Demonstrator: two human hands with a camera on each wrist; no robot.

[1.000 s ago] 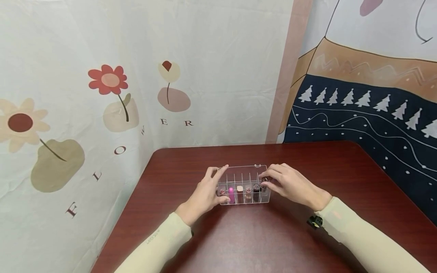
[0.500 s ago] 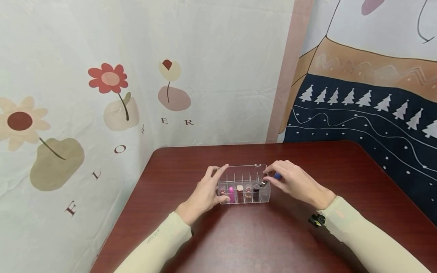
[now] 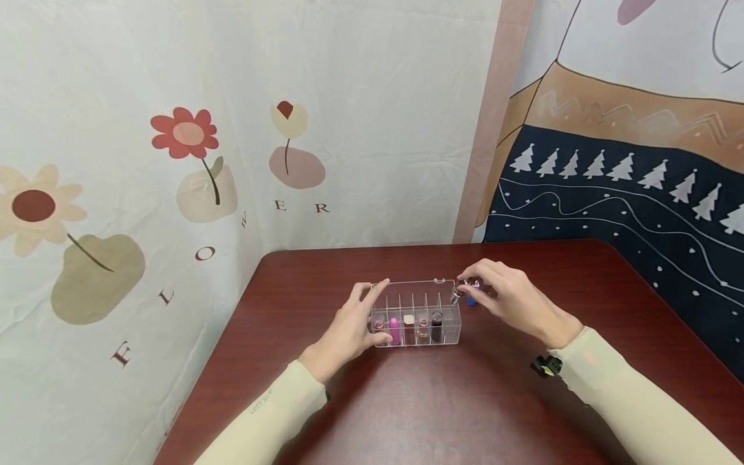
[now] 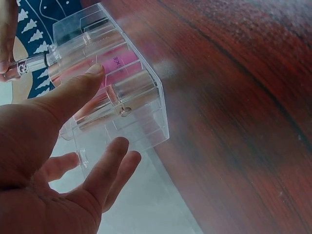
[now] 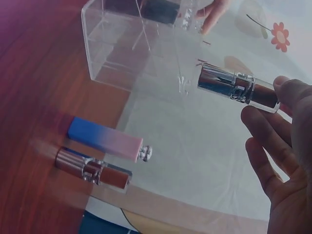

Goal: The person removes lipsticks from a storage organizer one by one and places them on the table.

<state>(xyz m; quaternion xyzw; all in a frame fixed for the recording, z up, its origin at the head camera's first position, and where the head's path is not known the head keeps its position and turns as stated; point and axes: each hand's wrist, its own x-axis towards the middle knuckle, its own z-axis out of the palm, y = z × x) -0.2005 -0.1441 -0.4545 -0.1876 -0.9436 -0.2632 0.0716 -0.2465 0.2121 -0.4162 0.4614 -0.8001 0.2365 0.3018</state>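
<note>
A clear plastic lipstick organizer (image 3: 452,333) stands on the table, divided into a row of compartments. My left hand (image 3: 345,328) holds its left end, thumb across the front and fingers at the side and back. Inside stand several tubes, among them a bright pink one (image 3: 394,331) and a dark one (image 3: 436,328); the rightmost front compartment holds none. Between thumb and fingers, my right hand (image 3: 514,298) pinches a lipstick tube (image 5: 234,87) with a silver end and a clear end over brown-red. It is tilted, above the organizer's right end and apart from it.
Beside the organizer's right end, a blue-to-pink tube (image 5: 105,139) with a silver knob and a silver-and-brown lipstick (image 5: 92,168) stand on the reddish-brown table (image 3: 407,413). Printed cloth (image 3: 395,129) hangs behind the table.
My right hand has lifted the lipstick out of the rightmost compartment and carried it up and rightward. The blue tube behind has come into sight. My left hand stays put.
</note>
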